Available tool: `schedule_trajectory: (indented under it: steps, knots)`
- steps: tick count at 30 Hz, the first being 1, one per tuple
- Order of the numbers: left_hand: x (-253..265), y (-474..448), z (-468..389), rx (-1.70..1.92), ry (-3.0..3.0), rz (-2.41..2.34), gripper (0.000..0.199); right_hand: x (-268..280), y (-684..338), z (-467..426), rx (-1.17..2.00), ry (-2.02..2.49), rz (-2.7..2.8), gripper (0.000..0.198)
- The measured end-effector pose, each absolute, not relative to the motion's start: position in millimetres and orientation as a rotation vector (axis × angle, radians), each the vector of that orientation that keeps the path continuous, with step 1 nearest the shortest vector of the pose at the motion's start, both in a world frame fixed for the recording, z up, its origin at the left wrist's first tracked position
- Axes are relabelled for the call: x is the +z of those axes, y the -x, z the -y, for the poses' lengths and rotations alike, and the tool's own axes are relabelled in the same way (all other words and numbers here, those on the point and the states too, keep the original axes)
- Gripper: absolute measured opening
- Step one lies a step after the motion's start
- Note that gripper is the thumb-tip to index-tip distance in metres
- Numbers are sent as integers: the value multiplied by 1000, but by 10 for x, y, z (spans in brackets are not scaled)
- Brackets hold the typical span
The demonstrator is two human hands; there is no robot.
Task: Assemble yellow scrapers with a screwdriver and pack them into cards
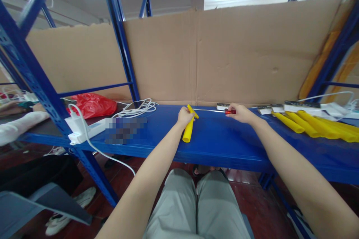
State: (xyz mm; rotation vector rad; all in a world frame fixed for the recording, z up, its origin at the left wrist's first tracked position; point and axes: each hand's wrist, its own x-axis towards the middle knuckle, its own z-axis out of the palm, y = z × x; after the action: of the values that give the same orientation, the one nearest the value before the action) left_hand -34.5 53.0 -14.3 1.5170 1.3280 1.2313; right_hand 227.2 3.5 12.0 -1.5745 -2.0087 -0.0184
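My left hand (185,117) is closed around a yellow T-shaped piece (188,132), its wide tube end pointing toward me and a short crossbar at the top. In my right hand (238,113) is a screwdriver (230,112) with a red handle, gripped between the fingers. Its long metal shaft runs left across the blue shelf, and the tip meets or passes close by the crossbar; I cannot tell whether it touches. A small black-and-white box (223,106) lies just behind my right hand.
Several yellow tubes (311,124) lie at the right, before white boxes (301,106). At the left are a power strip (95,129), coiled white cable (140,108) and a red plastic bag (94,105). Cardboard (238,52) backs the shelf (221,138). Another person's sleeve (25,125) shows far left.
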Motion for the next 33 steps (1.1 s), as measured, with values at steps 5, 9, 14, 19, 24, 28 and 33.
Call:
schedule_trajectory:
  steps: [5,9,14,19,24,28,33]
  knots:
    - [-135,328,-500,1248,-1519,-1314,23,110,-2291,-47,-74,1520,2035,14]
    - [-124,323,-475,1257,-1513,-1307,22,100,-2306,-64,-93,1474,2050,14]
    - [-110,328,-462,1252,-1526,-1342,21,84,-2321,-85,-106,1469,2052,15]
    - [-112,340,-473,1234,-1548,-1367,19,93,-2305,-68,-83,1512,2037,15]
    - [-119,347,-482,1232,-1564,-1387,18,105,-2312,-60,-115,1525,2028,14]
    - [-105,337,-456,1240,-1572,-1361,19,92,-2325,-78,-132,1507,2034,14]
    - [-89,330,-419,1247,-1579,-1344,19,77,-2342,-103,-131,1489,2035,14]
